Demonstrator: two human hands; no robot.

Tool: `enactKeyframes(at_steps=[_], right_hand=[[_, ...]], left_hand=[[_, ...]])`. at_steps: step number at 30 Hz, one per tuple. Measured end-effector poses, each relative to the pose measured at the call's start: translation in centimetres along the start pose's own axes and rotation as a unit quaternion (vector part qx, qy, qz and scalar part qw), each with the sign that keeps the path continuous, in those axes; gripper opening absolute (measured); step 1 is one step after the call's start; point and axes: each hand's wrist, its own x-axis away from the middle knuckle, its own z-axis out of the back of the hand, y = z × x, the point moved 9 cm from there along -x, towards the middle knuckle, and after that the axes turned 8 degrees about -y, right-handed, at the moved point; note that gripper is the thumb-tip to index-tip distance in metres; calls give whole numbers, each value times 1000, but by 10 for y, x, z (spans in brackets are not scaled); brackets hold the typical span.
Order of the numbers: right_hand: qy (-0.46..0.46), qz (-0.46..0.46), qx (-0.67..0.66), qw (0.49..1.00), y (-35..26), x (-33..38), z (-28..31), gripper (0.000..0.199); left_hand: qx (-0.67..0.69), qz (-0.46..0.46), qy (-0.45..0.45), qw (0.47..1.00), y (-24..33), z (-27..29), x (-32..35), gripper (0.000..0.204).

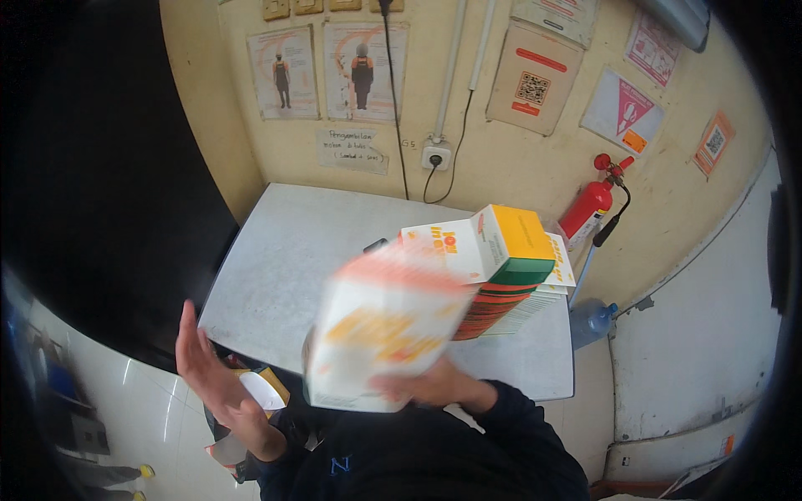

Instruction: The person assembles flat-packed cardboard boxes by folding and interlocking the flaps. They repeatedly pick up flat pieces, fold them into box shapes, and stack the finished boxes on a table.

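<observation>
My right hand (439,384) grips the lower right edge of a white carton box (388,330) with orange and yellow print. The box is smeared by motion and hangs over the near side of the white table (276,250). My left hand (219,388) is raised to the left of the box, fingers stretched out and apart, holding nothing. Behind the box, toward the table's right, stands a stack of flat folded cartons (505,305) with orange, green and white edges. On that stack's far end a yellow-topped carton piece (520,234) shows.
Below my left hand is a dark bag or bin with yellow and white cardboard (267,388). At the right stand a red fire extinguisher (589,207) and a blue water jug (591,324). A plugged wall socket (436,156) has hanging cables. Another person's feet (144,471) show lower left.
</observation>
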Motion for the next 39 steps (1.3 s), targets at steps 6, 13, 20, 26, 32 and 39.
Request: enactKeyframes(at_steps=[6,13,20,26,32,39], right_hand=[[197,219,-294,909,-59,60,98,51],[517,227,116,817,-96,140,185,36],[513,105,226,821,-12,131,283,36],[478,41,271,835,43,141,294,55],[705,106,525,465,-98,213,238,74],[203,379,465,774,-65,104,24,19]], left_hand=[[390,105,-189,895,21,-155,12,125],[239,-6,-229,944,83,-251,-26,71],[-63,142,-329,931,-7,-358,-25,69],[-13,159,-378,912,-50,-345,15,64],[48,77,-285,954,-19,-318,13,55],[-162,-13,-183,970,-16,-162,71,51]])
